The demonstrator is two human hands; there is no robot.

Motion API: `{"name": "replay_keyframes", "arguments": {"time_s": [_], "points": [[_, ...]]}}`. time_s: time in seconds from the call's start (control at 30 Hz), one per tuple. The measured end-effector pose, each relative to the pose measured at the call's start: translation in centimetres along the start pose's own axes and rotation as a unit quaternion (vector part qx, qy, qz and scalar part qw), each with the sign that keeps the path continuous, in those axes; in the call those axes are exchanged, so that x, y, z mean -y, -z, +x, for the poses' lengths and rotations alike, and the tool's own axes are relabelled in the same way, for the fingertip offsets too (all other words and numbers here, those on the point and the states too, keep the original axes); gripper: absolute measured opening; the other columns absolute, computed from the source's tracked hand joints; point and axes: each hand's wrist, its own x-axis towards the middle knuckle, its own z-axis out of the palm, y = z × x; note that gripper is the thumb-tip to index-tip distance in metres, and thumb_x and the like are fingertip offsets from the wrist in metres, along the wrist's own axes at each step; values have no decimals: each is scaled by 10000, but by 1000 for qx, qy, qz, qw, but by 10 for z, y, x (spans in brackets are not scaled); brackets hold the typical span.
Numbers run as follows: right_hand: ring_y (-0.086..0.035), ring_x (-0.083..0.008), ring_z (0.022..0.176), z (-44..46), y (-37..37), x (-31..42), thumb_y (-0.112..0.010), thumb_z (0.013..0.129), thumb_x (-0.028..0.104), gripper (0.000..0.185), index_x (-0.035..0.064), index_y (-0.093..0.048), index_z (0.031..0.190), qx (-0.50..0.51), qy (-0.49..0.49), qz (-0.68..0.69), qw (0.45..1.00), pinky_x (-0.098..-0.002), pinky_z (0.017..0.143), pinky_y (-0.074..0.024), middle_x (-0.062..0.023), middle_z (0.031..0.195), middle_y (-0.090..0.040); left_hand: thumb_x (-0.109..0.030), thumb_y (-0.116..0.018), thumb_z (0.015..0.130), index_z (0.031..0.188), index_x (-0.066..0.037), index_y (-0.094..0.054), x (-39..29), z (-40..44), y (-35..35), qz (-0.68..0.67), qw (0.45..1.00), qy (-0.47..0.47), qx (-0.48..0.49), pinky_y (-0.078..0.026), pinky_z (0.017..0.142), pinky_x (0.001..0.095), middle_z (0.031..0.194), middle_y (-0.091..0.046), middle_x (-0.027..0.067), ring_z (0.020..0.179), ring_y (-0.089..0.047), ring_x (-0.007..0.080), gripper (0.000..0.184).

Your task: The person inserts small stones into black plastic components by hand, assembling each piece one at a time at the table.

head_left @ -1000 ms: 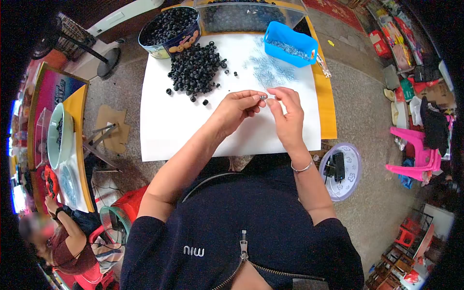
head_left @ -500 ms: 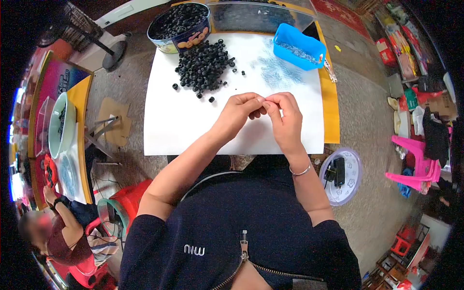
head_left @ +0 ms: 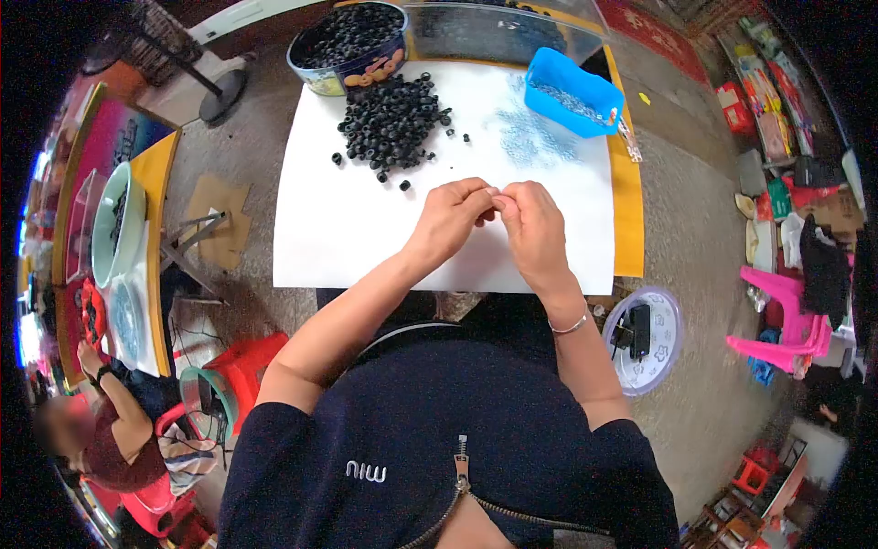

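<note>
Hands (head_left: 448, 220) (head_left: 537, 227) meet over white paper (head_left: 357, 247); grey floor (head_left: 695, 201) flanks the table (head_left: 629, 220).

The one view looks from the wearer's head, facing forward and steeply down, close above the dark shirt (head_left: 393, 403). It centres on the left hand (head_left: 452, 220) and right hand (head_left: 536, 229) over the white sheet (head_left: 361, 238), its wide, curved field reaching the floor (head_left: 695, 210) on both sides.
</note>
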Motion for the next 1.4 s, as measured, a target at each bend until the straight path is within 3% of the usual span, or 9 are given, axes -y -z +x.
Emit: {"name": "replay_keyframes", "arguments": {"time_s": [0.3, 0.5, 0.7, 0.8, 0.9, 0.93, 1.1, 1.3, 1.4], "points": [[-568, -294, 716, -2, -4, 5, -565, 916, 140, 140, 6, -542, 880, -69, -115, 174, 976, -367, 652, -456, -152, 800, -584, -198, -542, 940, 901, 10, -654, 2, 1, -5, 58, 995, -69, -51, -458, 637, 263, 735, -613, 51, 682, -550, 113, 240], [-569, -287, 670, 0, 0, -3, -524, 948, 204, 220, 4, -554, 861, 30, -181, 84, 979, -367, 622, -449, -141, 698, -572, -182, -534, 947, 926, 15, -643, 4, 2, -9, 180, 971, -139, -72, -472, 651, 280, 769, -619, 81, 696, -571, 144, 227], [-569, -290, 670, -3, -6, -7, -533, 938, 182, 194, 3, -545, 864, -20, -148, 82, 985, -365, 622, -450, -159, 759, -592, -176, -539, 935, 930, 13, -645, 4, 3, -9, 229, 955, -168, -89, -481, 663, 307, 787, -633, 117, 702, -598, 194, 217], [-574, -249, 669, -2, -7, -6, -528, 942, 179, 191, 2, -546, 873, -43, -127, 115, 984, -352, 617, -451, -151, 776, -598, -188, -544, 933, 931, 12, -647, 8, 6, -9, 242, 950, -176, -93, -482, 661, 304, 794, -638, 118, 700, -599, 192, 225], [-523, -116, 661, -3, -8, -4, -529, 958, 160, 192, -9, -560, 872, -74, -151, 138, 976, -265, 618, -446, -55, 724, -589, -175, -545, 931, 940, 11, -649, 5, 6, -11, 174, 973, -123, -91, -482, 657, 300, 798, -643, 117, 696, -596, 188, 213], [-535, -137, 653, -3, -7, -4, -526, 959, 175, 204, -7, -559, 873, -52, -185, 139, 971, -283, 613, -449, -72, 718, -589, -166, -545, 930, 944, 10, -649, 2, 6, -12, 137, 982, -94, -89, -482, 655, 298, 798, -644, 117, 694, -595, 187, 205], [-556, -182, 622, 1, -6, -8, -522, 965, 220, 245, -1, -560, 866, 17, -268, 187, 945, -323, 596, -456, -96, 673, -576, -122, -564, 920, 969, -1, -646, 7, 5, -17, 187, 953, -208, -119, -484, 653, 308, 832, -638, 122, 703, -597, 201, 154], [-581, -256, 671, 1, -8, -2, -537, 948, 186, 196, 1, -556, 885, -36, -193, 88, 977, -358, 621, -458, -134, 747, -596, -106, -568, 893, 937, -13, -620, 4, 4, -15, 299, 906, -270, -129, -481, 685, 392, 864, -607, 168, 776, -592, 342, 116], [-587, -291, 731, -3, -12, -8, -556, 924, 129, 130, 2, -555, 898, -78, -96, 33, 992, -368, 655, -461, -157, 821, -596, -118, -558, 888, 936, -20, -612, 4, 4, -15, 345, 890, -271, -122, -474, 697, 419, 862, -595, 171, 796, -580, 366, 122]]}}
